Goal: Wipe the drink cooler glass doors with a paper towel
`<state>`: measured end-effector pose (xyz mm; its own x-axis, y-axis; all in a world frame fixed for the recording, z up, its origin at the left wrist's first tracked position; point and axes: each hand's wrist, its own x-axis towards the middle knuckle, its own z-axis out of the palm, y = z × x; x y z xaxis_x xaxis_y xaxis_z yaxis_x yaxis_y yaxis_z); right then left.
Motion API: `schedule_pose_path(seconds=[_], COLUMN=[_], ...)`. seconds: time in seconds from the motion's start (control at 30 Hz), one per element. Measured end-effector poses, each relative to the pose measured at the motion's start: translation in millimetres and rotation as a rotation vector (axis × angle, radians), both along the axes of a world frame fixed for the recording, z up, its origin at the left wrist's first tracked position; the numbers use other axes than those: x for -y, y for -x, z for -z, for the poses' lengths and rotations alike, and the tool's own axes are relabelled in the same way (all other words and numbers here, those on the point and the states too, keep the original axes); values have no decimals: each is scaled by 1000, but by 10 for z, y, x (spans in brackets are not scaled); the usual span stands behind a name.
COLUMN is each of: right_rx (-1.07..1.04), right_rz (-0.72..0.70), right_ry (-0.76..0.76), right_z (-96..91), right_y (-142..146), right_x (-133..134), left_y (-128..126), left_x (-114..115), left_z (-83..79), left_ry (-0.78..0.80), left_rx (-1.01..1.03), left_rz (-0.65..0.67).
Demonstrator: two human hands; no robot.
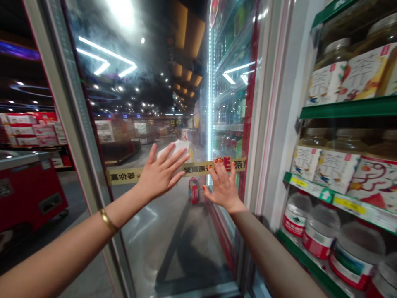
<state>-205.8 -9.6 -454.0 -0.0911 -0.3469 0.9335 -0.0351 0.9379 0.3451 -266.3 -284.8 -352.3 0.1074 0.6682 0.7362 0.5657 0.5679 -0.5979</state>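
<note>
The head view shows both bare hands pressed flat on a tall glass door (161,252). The left hand (159,174), with a gold bangle (108,220) at its wrist, rests left of the door's middle. Its fingers (169,155) are spread wide and grip nothing. The right hand (223,188) rests on the same glass, just left of the door's right edge, and its orange-nailed fingers (221,171) are also spread and empty. A yellow printed tape strip (145,174) runs across the door behind both hands, and the hands lie well apart along it.

Left of the door, its pale metal frame (79,124) rises at a slant, and past that edge stands a red store cabinet (31,198). On the door's right edge runs a red-trimmed frame (252,107), then a white upright (279,103). Right of that upright, green-edged shelves (350,108) carry boxed jars (338,78) above large bottled-water jugs (356,252). Through the glass, a small red-and-white object (194,190) is too small to tell. Open aisle floor (173,231) fills the lower part of the door.
</note>
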Motion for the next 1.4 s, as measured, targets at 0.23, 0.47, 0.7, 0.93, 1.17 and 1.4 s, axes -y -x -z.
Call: schedule_pose_path(seconds=[0.23,0.47,0.7,0.93,1.17,1.4], right_rx=[-124,-141,-101,-161,-176,-159], right_rz=[-82,-119,-137,-185,-195,-134], right_ry=[-16,-34,18,17,20,13], right_z=[13,44,152,104,85,55], right_y=[24,41,77,46,32,-30], right_x=[-24,-73,-152,-123,-130,-55], left_y=[-62,-45,-72,-114,-199,70], left_x=[-450,-430,-539,-621,-500,1018], left_z=[104,-198,12,-362,517,110], left_ry=[396,195,529,240,522,-162], left_rx=[-78,-51,-12,-7,-118,86], left_rz=[90,52,208,76,118,-104])
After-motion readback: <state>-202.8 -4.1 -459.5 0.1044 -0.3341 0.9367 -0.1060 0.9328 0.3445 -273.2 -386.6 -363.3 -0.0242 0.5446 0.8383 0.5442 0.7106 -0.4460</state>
